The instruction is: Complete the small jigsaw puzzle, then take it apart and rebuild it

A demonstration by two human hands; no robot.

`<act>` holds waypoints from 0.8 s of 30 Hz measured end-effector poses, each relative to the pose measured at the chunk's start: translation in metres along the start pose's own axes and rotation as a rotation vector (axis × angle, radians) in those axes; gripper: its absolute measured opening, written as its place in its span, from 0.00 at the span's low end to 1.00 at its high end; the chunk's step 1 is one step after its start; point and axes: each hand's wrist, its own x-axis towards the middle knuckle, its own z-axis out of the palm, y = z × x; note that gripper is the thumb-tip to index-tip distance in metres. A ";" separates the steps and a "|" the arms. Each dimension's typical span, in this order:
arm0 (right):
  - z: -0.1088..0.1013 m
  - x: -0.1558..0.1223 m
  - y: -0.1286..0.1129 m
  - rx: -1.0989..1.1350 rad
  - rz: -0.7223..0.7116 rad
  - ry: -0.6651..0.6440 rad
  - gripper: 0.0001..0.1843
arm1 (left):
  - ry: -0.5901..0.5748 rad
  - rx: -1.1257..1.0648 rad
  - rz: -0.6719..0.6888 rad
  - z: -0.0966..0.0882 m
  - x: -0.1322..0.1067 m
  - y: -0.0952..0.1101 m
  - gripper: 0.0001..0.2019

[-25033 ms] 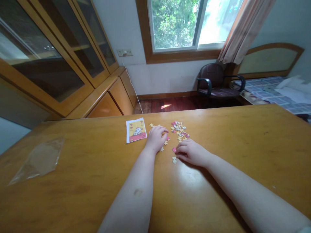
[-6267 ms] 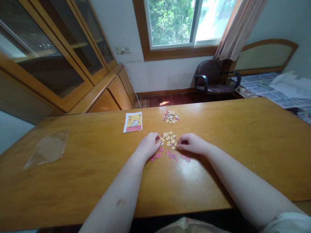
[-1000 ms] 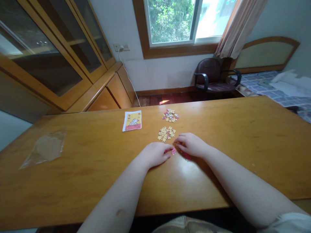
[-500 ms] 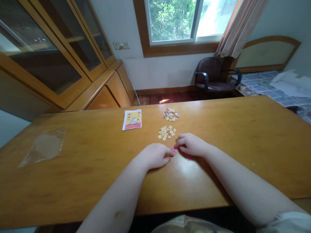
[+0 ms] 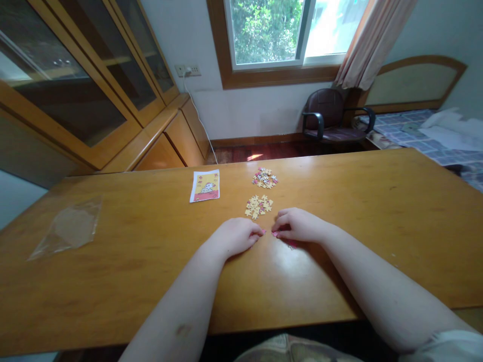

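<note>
My left hand (image 5: 233,238) rests knuckles-up on the wooden table (image 5: 132,261), fingers curled, with a small pink jigsaw piece (image 5: 263,232) at its fingertips. My right hand (image 5: 298,225) lies just to the right, fingers pinched on pink jigsaw pieces (image 5: 290,243) that are mostly hidden under it. The two hands are a finger's width apart. Just beyond them lies a small heap of yellow pieces (image 5: 258,206). Farther back sits a mixed pile of pieces (image 5: 264,177). A reference picture card (image 5: 205,185) lies to the left of the piles.
An empty clear plastic bag (image 5: 68,229) lies at the table's left. Wooden cabinets with glass doors (image 5: 75,90) stand on the left. Beyond the table are a dark office chair (image 5: 328,118), a window (image 5: 287,32) and a bed (image 5: 426,133) at right.
Over the last second my two hands have drawn slightly apart, each with pink pieces. Earlier, the pieces were sorted into separate yellow, mixed and pink groups.
</note>
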 end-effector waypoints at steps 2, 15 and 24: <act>-0.001 -0.001 -0.002 0.015 -0.030 -0.020 0.09 | 0.017 -0.009 -0.010 0.001 0.001 0.000 0.16; 0.000 -0.002 -0.011 -0.058 -0.039 0.000 0.08 | 0.113 0.083 -0.140 -0.005 -0.002 -0.007 0.13; -0.005 -0.002 -0.012 -0.099 0.010 0.008 0.08 | 0.076 0.074 -0.201 0.002 0.005 -0.007 0.11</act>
